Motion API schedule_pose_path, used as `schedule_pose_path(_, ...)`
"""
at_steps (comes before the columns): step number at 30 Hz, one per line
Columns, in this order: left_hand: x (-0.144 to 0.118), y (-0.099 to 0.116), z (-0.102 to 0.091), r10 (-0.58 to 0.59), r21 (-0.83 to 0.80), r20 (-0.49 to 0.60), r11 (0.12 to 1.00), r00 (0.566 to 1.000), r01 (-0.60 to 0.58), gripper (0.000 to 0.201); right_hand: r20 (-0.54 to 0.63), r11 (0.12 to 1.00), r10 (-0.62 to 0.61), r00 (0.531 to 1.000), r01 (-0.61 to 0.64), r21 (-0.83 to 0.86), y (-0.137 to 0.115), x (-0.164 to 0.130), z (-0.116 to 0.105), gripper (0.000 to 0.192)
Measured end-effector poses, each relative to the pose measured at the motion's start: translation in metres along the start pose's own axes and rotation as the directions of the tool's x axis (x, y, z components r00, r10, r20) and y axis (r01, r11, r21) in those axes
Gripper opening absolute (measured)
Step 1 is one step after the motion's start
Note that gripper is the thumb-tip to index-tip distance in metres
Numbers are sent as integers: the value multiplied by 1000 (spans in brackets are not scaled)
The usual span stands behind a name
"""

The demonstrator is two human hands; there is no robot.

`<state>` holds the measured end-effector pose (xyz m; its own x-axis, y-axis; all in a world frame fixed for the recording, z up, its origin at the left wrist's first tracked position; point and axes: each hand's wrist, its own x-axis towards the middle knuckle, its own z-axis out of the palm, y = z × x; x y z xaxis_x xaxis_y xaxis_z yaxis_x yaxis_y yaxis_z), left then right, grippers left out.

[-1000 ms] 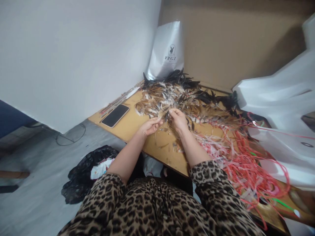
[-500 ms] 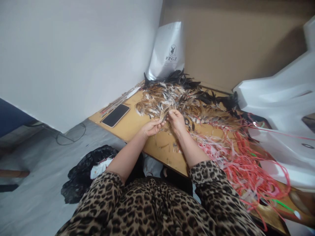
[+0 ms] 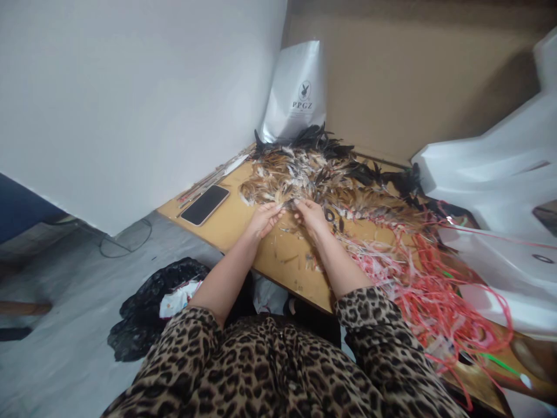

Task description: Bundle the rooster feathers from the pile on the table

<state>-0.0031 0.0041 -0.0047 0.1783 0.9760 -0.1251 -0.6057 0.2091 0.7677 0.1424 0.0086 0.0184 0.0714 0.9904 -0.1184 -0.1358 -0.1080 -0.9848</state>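
A heap of brown, white and black feathers point(image 3: 313, 171) covers the far part of a wooden table point(image 3: 243, 223). My left hand point(image 3: 265, 219) and my right hand point(image 3: 310, 213) meet at the near edge of the heap. Between their fingertips they pinch a small feather point(image 3: 287, 204). A pair of scissors point(image 3: 331, 216) lies just right of my right hand, partly under feathers.
A black phone point(image 3: 204, 204) and thin sticks point(image 3: 213, 174) lie at the table's left edge. A tangle of red and pink strips point(image 3: 418, 273) spreads to the right. A white PPGZ bag point(image 3: 298, 90) leans in the corner; white bags point(image 3: 491, 191) at right; a black bag point(image 3: 152, 302) on the floor.
Both hands have shifted slightly toward the feather heap, and the fingertips have come closer together on the small feather.
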Motion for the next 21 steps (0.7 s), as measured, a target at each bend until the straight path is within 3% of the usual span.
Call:
schedule_pose_path(5,-3,-3,4,35,152,7,988,999,-35,14,164,995,96,982,-93,-24,-2,-5,2,39)
schedule_pose_path(11,-5,-4,6,39,161,41,986,998,-45,18,169,991,92,981,-107,85,-1,-5,2,42)
schedule_pose_path(17,-2,-2,1,-40,44,51,998,998,38,8,195,976,65,979,-103,191,-4,-7,2,44)
schedule_pose_path(21,-5,0,2,-92,74,45,993,995,88,8,187,980,44,981,-78,180,-2,-5,2,43)
